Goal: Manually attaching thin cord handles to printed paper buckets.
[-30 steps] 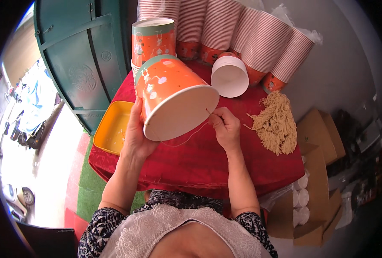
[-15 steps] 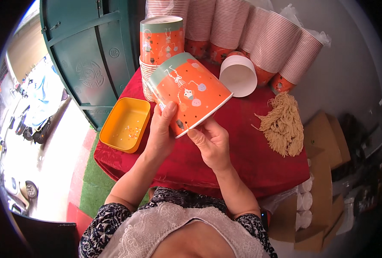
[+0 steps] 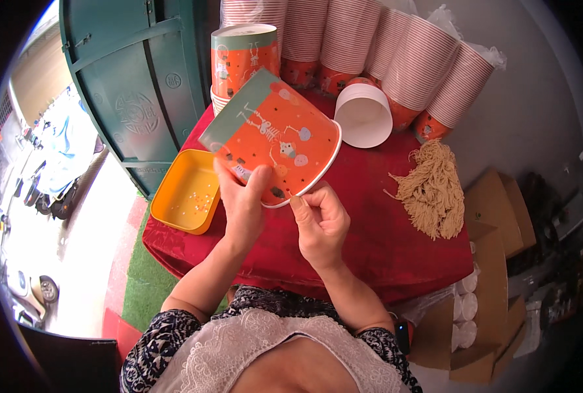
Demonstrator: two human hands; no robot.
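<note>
An orange paper bucket [image 3: 265,141] with a teal band, skeleton figures and a white rim is held tilted above the table, its mouth turned toward the lower right. My left hand [image 3: 242,203] grips its wall from the near left, thumb on the printed side and the fingers partly hidden behind it. At the white rim, my right hand [image 3: 323,223] is closed in a pinch, thumb and fingertips against the edge. Whether a thin cord end lies in that pinch is too small to tell. A bundle of tan cords [image 3: 431,190] lies on the table's right side.
Tall stacks of nested paper buckets [image 3: 350,36] line the back of the red-covered table [image 3: 383,242]. One bucket [image 3: 363,116] lies with its mouth toward me. A yellow tray [image 3: 190,193] with small bits sits left. Cardboard boxes [image 3: 494,281] stand right, a green metal door [image 3: 134,98] left.
The bucket has shifted left and turned so its rim faces more to the right. My left hand moved slightly with it, and my right hand stays pinched at the rim.
</note>
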